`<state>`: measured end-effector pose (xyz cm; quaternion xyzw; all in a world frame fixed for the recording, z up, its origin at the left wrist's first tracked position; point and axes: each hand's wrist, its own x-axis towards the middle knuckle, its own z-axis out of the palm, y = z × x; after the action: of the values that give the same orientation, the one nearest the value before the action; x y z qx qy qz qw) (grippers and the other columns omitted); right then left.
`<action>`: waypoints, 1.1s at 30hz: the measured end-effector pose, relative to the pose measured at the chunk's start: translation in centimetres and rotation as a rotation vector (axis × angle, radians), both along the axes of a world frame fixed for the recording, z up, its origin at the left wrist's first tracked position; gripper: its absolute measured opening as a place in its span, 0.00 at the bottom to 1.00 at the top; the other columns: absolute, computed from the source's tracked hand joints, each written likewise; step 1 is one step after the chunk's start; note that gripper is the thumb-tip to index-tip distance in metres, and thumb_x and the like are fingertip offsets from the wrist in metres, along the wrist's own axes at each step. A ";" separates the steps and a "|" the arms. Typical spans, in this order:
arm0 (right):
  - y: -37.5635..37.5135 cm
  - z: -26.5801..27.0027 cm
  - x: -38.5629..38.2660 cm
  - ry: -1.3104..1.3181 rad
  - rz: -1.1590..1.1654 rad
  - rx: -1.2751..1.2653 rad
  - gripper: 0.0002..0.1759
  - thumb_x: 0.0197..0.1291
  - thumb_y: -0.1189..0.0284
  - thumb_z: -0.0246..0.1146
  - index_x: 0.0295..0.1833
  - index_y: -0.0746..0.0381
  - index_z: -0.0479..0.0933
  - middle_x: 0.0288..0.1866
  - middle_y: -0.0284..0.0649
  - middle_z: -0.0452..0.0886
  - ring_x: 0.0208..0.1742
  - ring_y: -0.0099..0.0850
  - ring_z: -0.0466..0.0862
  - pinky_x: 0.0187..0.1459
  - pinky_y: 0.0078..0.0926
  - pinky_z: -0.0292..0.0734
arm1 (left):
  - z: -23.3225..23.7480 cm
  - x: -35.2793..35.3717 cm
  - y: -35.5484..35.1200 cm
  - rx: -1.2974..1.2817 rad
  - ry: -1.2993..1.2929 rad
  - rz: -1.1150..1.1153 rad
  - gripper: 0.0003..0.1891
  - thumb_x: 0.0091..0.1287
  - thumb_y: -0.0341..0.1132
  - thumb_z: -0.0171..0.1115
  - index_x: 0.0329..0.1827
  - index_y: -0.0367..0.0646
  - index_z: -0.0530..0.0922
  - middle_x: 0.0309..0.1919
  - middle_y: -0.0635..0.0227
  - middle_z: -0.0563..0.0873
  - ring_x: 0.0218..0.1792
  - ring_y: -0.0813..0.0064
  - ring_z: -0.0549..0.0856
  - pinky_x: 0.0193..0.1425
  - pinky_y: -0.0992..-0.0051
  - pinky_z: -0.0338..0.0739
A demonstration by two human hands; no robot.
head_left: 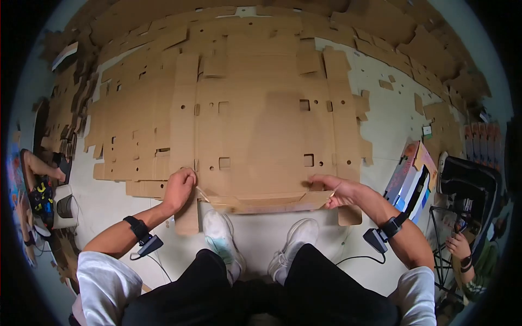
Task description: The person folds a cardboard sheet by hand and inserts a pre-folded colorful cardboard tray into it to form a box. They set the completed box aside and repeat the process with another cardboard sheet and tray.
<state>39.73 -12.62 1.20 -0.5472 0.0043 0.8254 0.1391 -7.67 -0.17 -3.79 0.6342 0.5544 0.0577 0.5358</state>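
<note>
A large flat sheet of die-cut cardboard [261,125] with square cut-outs and side flaps lies on the floor before me. Its near edge is folded up into a low cardboard flap [266,203] close to my shoes. My left hand [180,187] is closed at the left corner of that fold, fingers curled on the cardboard edge. At the right corner, my right hand [340,191] grips the end of the raised flap between thumb and fingers. Both forearms carry a strapped-on black device with a cable.
More flattened cardboard [130,125] is stacked at the left and along the back. A printed box [408,179] and a black chair [470,190] stand to the right. Other people sit at both edges, one hand [459,246] visible at right. My white shoes [293,244] are near the fold.
</note>
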 end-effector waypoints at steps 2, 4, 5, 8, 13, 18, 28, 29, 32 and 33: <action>1.1 -0.2 0.1 0.023 0.066 0.027 0.31 0.79 0.41 0.60 0.59 0.60 0.73 0.30 0.40 0.86 0.24 0.27 0.88 0.26 0.18 0.84 | 0.1 -0.6 -0.7 -0.066 0.029 -0.112 0.09 0.72 0.25 0.53 0.33 0.34 0.80 0.28 0.66 0.80 0.29 0.75 0.80 0.38 0.70 0.78; 2.1 0.2 -0.5 0.050 0.048 0.061 0.32 0.79 0.39 0.59 0.58 0.60 0.72 0.30 0.37 0.85 0.27 0.26 0.89 0.31 0.21 0.87 | 0.4 -0.6 -1.1 -0.205 -0.042 -0.229 0.10 0.67 0.26 0.62 0.50 0.35 0.79 0.40 0.62 0.84 0.38 0.72 0.83 0.46 0.69 0.80; 2.3 -1.4 -0.7 0.002 0.177 0.101 0.33 0.80 0.37 0.56 0.53 0.60 0.71 0.32 0.36 0.84 0.30 0.25 0.87 0.38 0.25 0.90 | 0.2 0.3 -2.6 -0.114 -0.127 -0.204 0.15 0.66 0.25 0.65 0.55 0.36 0.78 0.44 0.61 0.84 0.42 0.70 0.83 0.49 0.68 0.80; 2.6 -0.8 -3.7 -0.227 0.287 0.373 0.34 0.81 0.37 0.54 0.50 0.62 0.73 0.36 0.38 0.82 0.30 0.26 0.84 0.39 0.25 0.89 | 0.3 1.7 -3.3 0.231 -0.101 -0.303 0.40 0.61 0.28 0.77 0.77 0.40 0.68 0.61 0.52 0.81 0.55 0.55 0.83 0.62 0.61 0.80; 0.7 -1.6 -1.7 -0.440 0.541 0.803 0.24 0.81 0.57 0.58 0.72 0.61 0.77 0.39 0.44 0.84 0.38 0.36 0.89 0.49 0.37 0.88 | 3.7 3.8 -0.7 0.219 0.026 -0.343 0.50 0.62 0.36 0.82 0.87 0.44 0.63 0.68 0.48 0.81 0.63 0.47 0.83 0.72 0.57 0.77; -2.8 -0.6 4.7 -1.035 1.217 1.014 0.44 0.64 0.80 0.63 0.85 0.39 0.67 0.52 0.55 0.86 0.51 0.56 0.90 0.56 0.46 0.87 | 3.3 3.5 -0.4 0.065 -0.122 -0.356 0.49 0.64 0.37 0.81 0.87 0.45 0.63 0.68 0.48 0.81 0.63 0.49 0.83 0.72 0.61 0.78; -6.3 0.0 7.6 -1.086 1.135 1.023 0.39 0.72 0.69 0.67 0.86 0.41 0.65 0.62 0.53 0.77 0.57 0.51 0.86 0.58 0.44 0.86 | 4.1 4.8 2.1 0.407 0.046 -0.744 0.34 0.62 0.21 0.66 0.75 0.39 0.71 0.64 0.48 0.82 0.65 0.43 0.81 0.71 0.55 0.79; -6.0 -0.7 7.3 -1.117 1.013 1.058 0.38 0.73 0.67 0.67 0.86 0.44 0.66 0.62 0.53 0.78 0.57 0.50 0.86 0.57 0.43 0.85 | 4.0 4.8 2.1 0.411 0.043 -0.743 0.35 0.61 0.20 0.66 0.75 0.38 0.70 0.64 0.48 0.81 0.66 0.43 0.81 0.72 0.55 0.78; -3.7 -1.2 6.0 -1.202 0.785 0.999 0.33 0.74 0.66 0.65 0.83 0.51 0.70 0.52 0.54 0.81 0.51 0.48 0.87 0.52 0.41 0.83 | 5.1 5.6 1.8 0.432 0.031 -0.787 0.32 0.64 0.21 0.64 0.74 0.38 0.71 0.63 0.49 0.82 0.66 0.45 0.81 0.72 0.56 0.78; -2.8 -0.9 5.3 -1.225 0.734 0.953 0.31 0.74 0.66 0.65 0.81 0.54 0.72 0.48 0.54 0.82 0.48 0.48 0.87 0.50 0.40 0.83 | 5.5 5.9 1.8 0.438 0.028 -0.808 0.30 0.65 0.22 0.63 0.73 0.39 0.72 0.62 0.50 0.83 0.65 0.47 0.81 0.72 0.56 0.78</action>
<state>45.08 -15.40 0.26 -0.7462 -0.5962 0.2908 0.0559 -1.77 1.60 1.72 0.8984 0.2447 -0.0485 0.3613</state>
